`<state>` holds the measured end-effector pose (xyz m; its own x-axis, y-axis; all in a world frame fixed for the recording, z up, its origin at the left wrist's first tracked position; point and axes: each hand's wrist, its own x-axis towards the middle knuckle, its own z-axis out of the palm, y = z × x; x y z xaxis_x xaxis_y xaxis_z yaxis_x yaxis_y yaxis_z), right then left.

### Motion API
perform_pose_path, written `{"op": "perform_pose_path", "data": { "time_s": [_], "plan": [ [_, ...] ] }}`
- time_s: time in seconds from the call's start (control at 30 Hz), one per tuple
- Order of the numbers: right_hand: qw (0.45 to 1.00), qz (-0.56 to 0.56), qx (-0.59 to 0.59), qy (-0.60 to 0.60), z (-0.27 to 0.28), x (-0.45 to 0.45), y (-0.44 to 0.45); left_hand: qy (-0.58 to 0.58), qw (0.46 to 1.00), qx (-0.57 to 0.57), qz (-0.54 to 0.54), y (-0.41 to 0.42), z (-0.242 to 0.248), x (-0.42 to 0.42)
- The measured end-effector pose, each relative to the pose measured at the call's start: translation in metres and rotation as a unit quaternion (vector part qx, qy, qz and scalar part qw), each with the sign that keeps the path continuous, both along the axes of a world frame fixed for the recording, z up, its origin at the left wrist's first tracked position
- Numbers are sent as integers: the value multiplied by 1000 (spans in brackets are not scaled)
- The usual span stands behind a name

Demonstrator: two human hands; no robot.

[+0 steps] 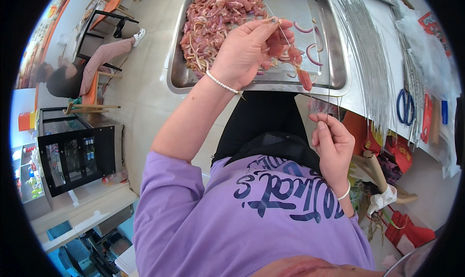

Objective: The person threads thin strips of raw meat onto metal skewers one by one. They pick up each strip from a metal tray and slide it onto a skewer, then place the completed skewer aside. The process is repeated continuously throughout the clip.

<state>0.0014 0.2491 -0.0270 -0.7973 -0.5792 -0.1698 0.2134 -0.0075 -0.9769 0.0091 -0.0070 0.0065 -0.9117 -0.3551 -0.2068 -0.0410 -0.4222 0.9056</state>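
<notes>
My left hand [247, 46] is raised over a metal tray [336, 51], pinching a thin metal skewer [268, 10] near its upper end. Raw meat shows under its fingers. Further down the same skewer sit threaded meat pieces [303, 79]. My right hand [332, 139], just off the tray's near edge, grips the skewer's lower end. More bare skewers [328, 66] rise from its fingers. A heap of sliced raw meat [221, 13] mixed with onion fills the tray's left side. Loose red onion slices [311, 55] lie on the right.
A spread of metal skewers [363, 55] covers the table right of the tray. Past it lie scissors [400, 111] with dark blue handles and a clear plastic bag [423, 53]. A person [74, 79] sits at far left, near a glass-fronted cabinet [78, 153]. Red bags [403, 228] are below right.
</notes>
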Motion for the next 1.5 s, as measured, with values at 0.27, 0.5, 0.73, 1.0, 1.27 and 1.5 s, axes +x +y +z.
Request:
{"op": "perform_pose_path", "data": {
  "time_s": [0.27,0.5,0.73,1.0,1.27,1.5],
  "plan": [
    [999,-12,39,36,24,-24,-1,-45,993,64,-86,-27,-13,-1],
    [998,-25,38,42,40,-23,5,-61,920,319,-217,-23,-6,-9],
    [997,-26,62,26,32,-12,34,34,963,268,17,-18,-8,-25],
    [996,-15,80,20,20,-10,46,47,987,149,39,-14,-9,-22],
    [994,-24,105,14,16,-13,42,94,991,89,37,-1,-5,-15],
    [995,-33,92,16,13,-5,38,116,988,-72,77,28,-10,-8]
  ]
}}
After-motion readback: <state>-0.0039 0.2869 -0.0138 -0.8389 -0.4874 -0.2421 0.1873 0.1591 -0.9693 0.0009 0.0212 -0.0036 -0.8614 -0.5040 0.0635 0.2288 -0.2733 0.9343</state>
